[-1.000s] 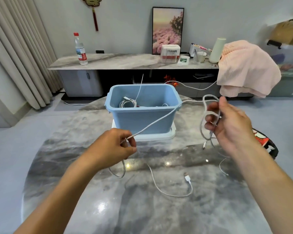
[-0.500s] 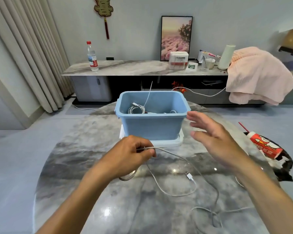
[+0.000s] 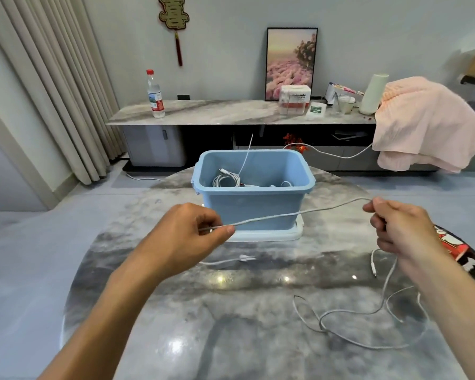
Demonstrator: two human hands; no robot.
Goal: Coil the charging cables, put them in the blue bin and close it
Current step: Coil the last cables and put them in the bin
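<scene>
Both bare forearms reached forward from six o'clock. The left hand (image 3: 184, 231) pinched a thin white charging cable (image 3: 285, 214) between thumb and forefinger; the right hand (image 3: 403, 229), at three o'clock, pinched it likewise, remaining fingers curled.

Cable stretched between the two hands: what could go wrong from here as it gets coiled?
1. The cable is pinched by the left hand and the right hand, but its slack lies in crossing loops on the table; pulling may knot it.
2. The span runs right in front of the blue bin; winding could snag its rim and tug it.
3. A plug dangling under the right hand may swing and catch.
</scene>
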